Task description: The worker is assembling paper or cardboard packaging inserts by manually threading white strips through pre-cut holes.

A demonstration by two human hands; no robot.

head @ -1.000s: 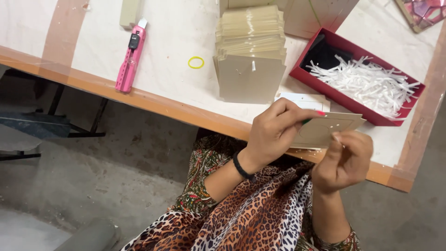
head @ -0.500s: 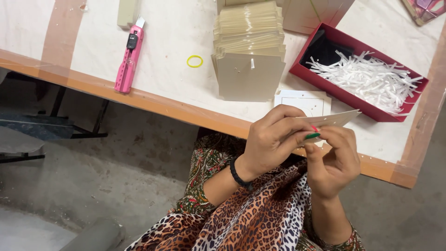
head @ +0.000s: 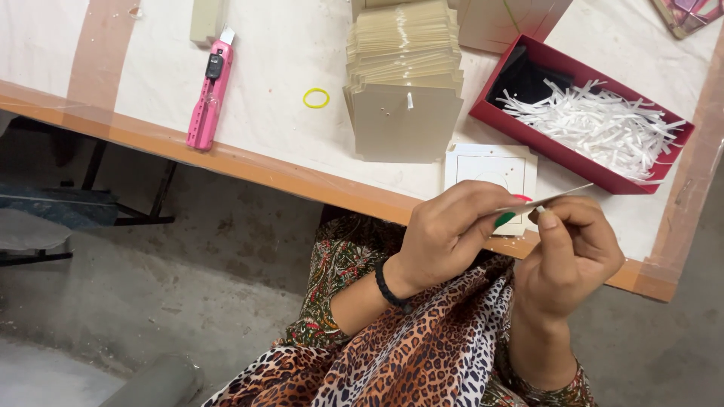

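Observation:
My left hand pinches a thin beige card, seen almost edge-on, over my lap at the table's front edge. My right hand is closed at the card's lower edge, thumb and fingertips pressing a small white piece against it. A bit of green and red shows between the two hands. A black band circles my left wrist. Behind the hands, a white square card with a printed outline lies flat on the table.
A fanned stack of beige cards lies mid-table. A red box with white paper shreds sits to the right. A pink utility knife and a yellow rubber band lie to the left. The orange table edge runs diagonally.
The beige card has tilted from showing its face to nearly edge-on. Both hands have drawn closer together and my right hand has closed at the card's edge.

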